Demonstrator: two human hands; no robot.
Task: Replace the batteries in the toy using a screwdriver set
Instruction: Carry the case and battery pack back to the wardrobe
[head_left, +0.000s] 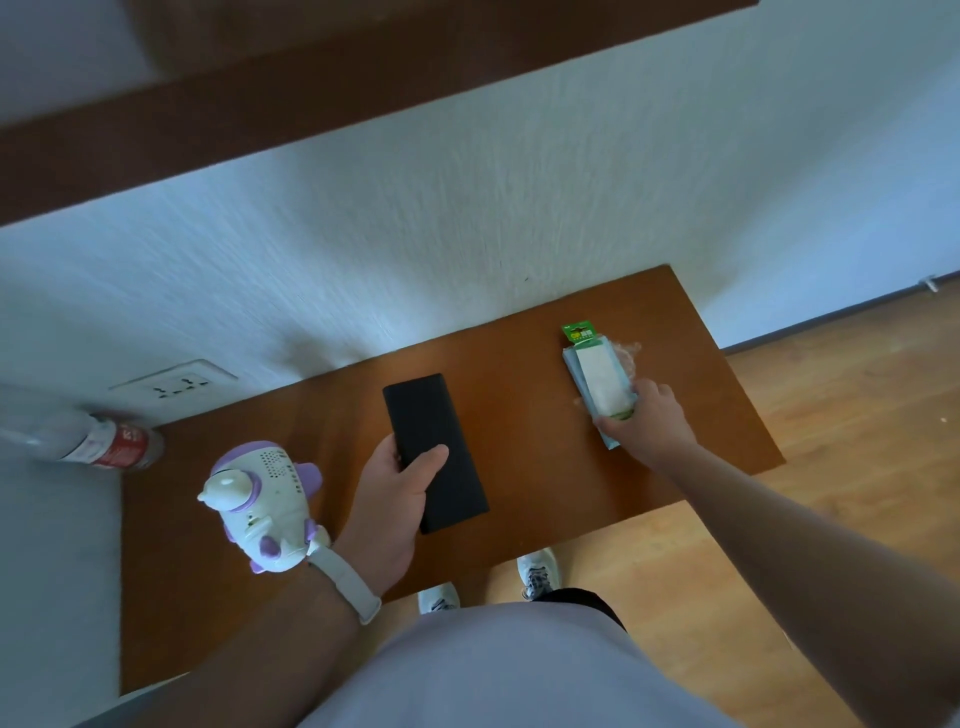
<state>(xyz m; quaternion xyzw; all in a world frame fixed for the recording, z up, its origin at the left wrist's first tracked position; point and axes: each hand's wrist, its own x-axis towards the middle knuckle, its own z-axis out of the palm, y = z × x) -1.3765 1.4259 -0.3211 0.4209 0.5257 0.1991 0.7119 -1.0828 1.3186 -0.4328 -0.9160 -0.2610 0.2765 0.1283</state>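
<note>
Left hand (395, 499) grips case (441, 415); right hand (649, 426) seemingly pinches battery pack (602, 374).

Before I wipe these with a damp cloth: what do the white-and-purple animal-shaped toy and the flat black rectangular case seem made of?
White-and-purple animal-shaped toy: likely hard moulded plastic, smooth and slightly glossy; a grid of speaker holes pierces its shell. Flat black rectangular case: matte, no reflections; plastic or fabric-covered, unclear.
</note>
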